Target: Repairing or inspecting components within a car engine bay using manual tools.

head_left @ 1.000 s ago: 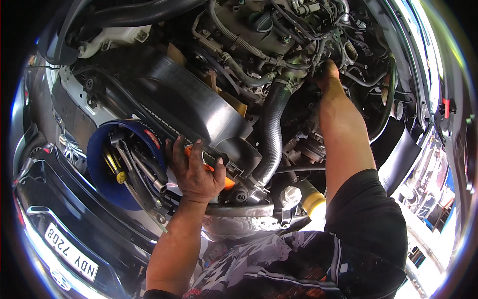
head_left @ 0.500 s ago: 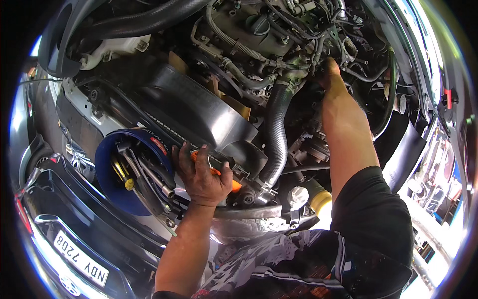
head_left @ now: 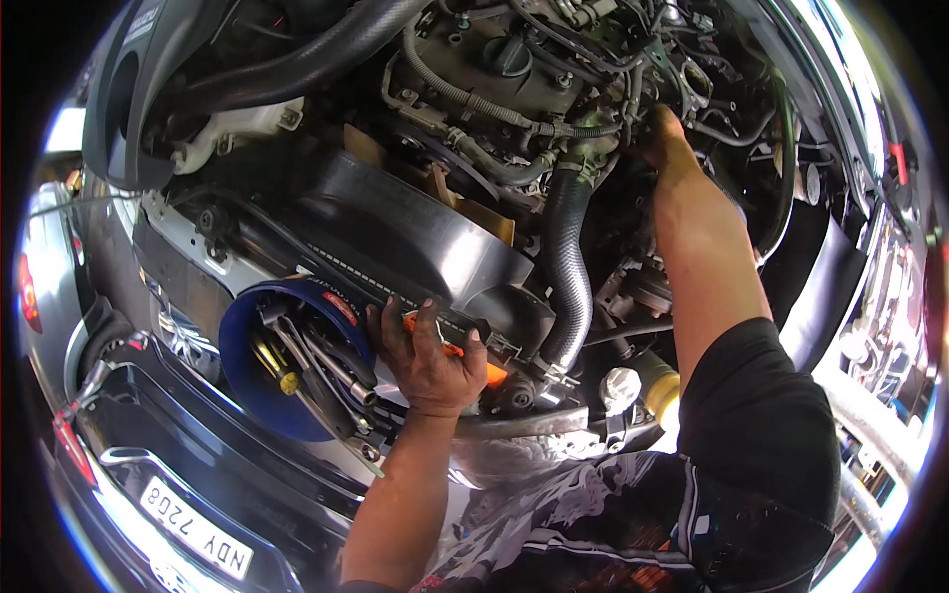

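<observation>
My left hand [head_left: 425, 366] rests with fingers spread on the black top edge of the radiator [head_left: 346, 267], over an orange object [head_left: 494, 376] that is partly hidden beneath it. Just left of it, a blue bucket [head_left: 252, 385] holds several tools [head_left: 297, 356], among them long metal ones and a yellow one. My right hand [head_left: 664, 138] reaches deep into the engine bay beside hoses and metal fittings; its fingers are hidden, so what it touches cannot be made out. A thick ribbed black hose [head_left: 568, 267] runs between my two arms, beside the black fan shroud [head_left: 415, 237].
The engine [head_left: 484, 79], with wiring and hoses, fills the upper middle. A white plastic reservoir [head_left: 227, 133] lies at the upper left. A dark car's rear bumper [head_left: 198, 435] is at the lower left. A silver cap [head_left: 620, 390] and a yellow cylinder [head_left: 660, 395] sit near my right arm.
The whole view has shifted, so the engine bay and both arms appear further right. My hands keep about the same places on the radiator edge and in the engine.
</observation>
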A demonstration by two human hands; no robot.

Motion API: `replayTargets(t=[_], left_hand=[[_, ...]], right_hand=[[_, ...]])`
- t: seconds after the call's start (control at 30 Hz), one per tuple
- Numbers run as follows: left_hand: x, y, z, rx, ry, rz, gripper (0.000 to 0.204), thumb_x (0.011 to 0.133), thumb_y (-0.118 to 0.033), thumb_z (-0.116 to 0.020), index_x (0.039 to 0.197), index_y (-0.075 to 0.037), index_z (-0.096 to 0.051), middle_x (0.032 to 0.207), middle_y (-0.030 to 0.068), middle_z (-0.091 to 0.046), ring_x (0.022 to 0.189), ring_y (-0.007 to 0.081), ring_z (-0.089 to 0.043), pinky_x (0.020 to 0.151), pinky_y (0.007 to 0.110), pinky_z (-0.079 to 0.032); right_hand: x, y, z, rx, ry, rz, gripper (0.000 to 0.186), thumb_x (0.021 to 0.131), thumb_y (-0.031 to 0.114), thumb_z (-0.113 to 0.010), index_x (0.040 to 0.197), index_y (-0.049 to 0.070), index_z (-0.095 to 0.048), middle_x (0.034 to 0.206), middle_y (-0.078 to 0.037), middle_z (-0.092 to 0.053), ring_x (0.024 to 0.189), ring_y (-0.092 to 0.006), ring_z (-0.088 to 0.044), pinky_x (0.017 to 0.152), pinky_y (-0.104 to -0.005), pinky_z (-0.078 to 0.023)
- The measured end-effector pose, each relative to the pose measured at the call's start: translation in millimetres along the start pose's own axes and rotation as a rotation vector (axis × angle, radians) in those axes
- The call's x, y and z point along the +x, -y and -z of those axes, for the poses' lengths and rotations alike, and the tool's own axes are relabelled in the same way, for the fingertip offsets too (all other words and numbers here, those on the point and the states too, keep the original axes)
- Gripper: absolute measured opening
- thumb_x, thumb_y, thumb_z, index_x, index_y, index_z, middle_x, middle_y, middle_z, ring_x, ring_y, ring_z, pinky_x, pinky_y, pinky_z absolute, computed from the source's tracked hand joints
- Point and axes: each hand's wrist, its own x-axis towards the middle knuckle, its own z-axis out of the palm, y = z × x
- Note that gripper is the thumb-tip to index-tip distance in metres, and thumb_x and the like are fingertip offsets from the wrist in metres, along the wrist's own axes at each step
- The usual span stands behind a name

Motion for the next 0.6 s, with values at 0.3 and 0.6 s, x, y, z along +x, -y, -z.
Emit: replayTargets(t=[0.3,0.6], left_hand=[[-3,1,-6,-0.015,-0.013,-0.005,0.063,0.085,-0.045,-0.062,0.129,-0.002,-0.046,0.133,0.0314,-0.038,0.128,0.0488,-0.034,0.106,0.063,-0.027],[-3,1,-7,0.013,-0.012,-0.016,0.065,0.084,-0.044,-0.064,0.128,0.000,-0.046,0.133,0.0313,-0.036,0.130,0.0491,-0.031,0.105,0.063,-0.028]], right_hand=[[-1,-3,3,0.093,-0.096,0.058,0.046,0.091,0.031,-0.054,0.132,0.012,-0.051,0.136,-0.013,-0.048,0.124,-0.0371,-0.047,0.093,-0.0698,-0.042],[15,-1,9,-0.071,-0.001,-0.008,0.038,0.093,0.035,-0.049,0.125,0.015,-0.054,0.128,-0.006,-0.057,0.109,-0.0295,-0.057,0.089,-0.0563,-0.047]])
